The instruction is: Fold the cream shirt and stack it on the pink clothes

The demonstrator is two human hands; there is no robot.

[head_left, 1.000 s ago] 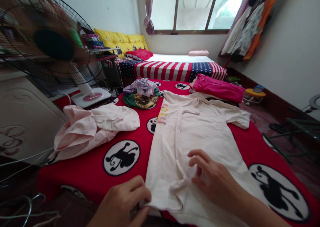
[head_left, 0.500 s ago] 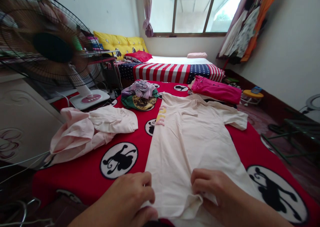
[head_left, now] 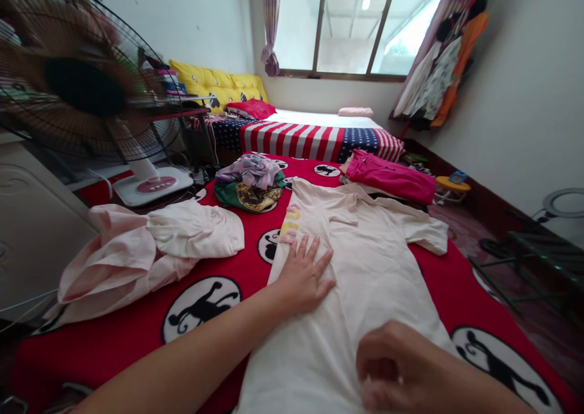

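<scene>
A pale cream short-sleeved shirt lies spread on a red blanket printed with black monkeys in white circles. My left hand rests flat on the shirt's left side, below the collar, with fingers spread. It grips nothing. My right hand sits low on the near part of the shirt with its fingers curled. Whether any cloth lies between those fingers is hidden.
A bunched pale pink garment lies left of the shirt. Beyond it is a lilac and green clothing pile, and magenta trousers lie at the far right. A running fan stands at left, and a bed with a striped, starred cover lies ahead.
My left hand has left the shirt's near hem and moved forward to lie flat near the chest. My right hand has shifted toward me, and the view has tilted slightly.
</scene>
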